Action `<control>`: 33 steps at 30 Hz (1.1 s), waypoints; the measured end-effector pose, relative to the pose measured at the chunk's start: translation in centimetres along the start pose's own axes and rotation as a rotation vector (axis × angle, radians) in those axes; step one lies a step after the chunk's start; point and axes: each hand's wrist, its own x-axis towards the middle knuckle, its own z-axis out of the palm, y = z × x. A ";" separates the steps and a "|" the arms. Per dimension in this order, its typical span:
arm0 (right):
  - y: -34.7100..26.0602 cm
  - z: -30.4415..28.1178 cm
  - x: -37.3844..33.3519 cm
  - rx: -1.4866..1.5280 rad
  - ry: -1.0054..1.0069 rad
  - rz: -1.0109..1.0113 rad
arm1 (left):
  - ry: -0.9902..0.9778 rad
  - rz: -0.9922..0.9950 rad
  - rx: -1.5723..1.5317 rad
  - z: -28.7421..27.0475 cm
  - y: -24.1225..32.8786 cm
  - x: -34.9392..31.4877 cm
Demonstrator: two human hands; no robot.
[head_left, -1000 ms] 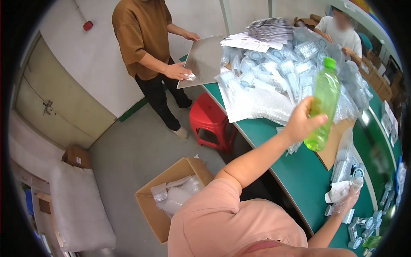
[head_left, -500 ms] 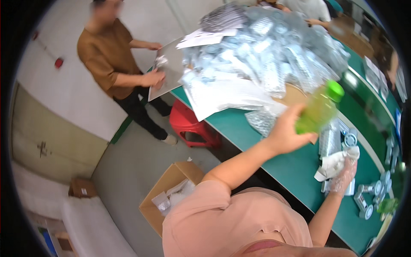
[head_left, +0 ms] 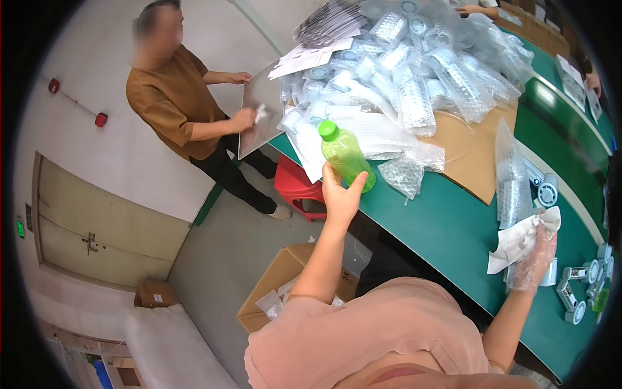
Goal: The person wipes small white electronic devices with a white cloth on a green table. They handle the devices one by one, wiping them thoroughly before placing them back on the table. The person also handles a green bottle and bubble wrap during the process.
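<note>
A green see-through bottle [head_left: 347, 159] with a bright green cap is in my left hand [head_left: 341, 196], whose fingers wrap its lower part. It tilts above the near edge of the table. At the right, my right hand [head_left: 539, 256] wears a clear plastic glove and grips a crumpled white cloth [head_left: 518, 243]. Just beyond the cloth lies a long bubble-wrap sleeve [head_left: 512, 185]. Grey-blue devices with round ends [head_left: 570, 297] rest on the table right of the gloved hand, and another round-ended device [head_left: 547, 192] lies past the cloth.
Bubble-wrapped items [head_left: 411, 91] are heaped on the green table [head_left: 427, 227], with papers [head_left: 327, 26] on top and cardboard [head_left: 483, 155] beneath. Across the corner, a person [head_left: 172, 104] wipes a flat panel [head_left: 258, 126]. A red stool [head_left: 298, 185] and an open carton [head_left: 275, 279] stand on the floor.
My left hand has carried the bottle leftward, away from the gloved hand. The right hand still grips the white cloth. The other person's wiping hand has shifted on the panel.
</note>
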 end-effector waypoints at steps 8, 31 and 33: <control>0.8 -0.1 0.2 0.006 0.102 0.041 | 0.108 0.427 -0.202 -2.3 10.5 0.0; -0.6 -5.1 3.4 0.917 -0.175 0.116 | -0.780 0.387 -0.995 9.2 23.5 -9.4; -1.3 -7.6 4.4 1.126 -0.435 0.027 | -0.890 0.491 -1.046 10.2 23.2 -8.9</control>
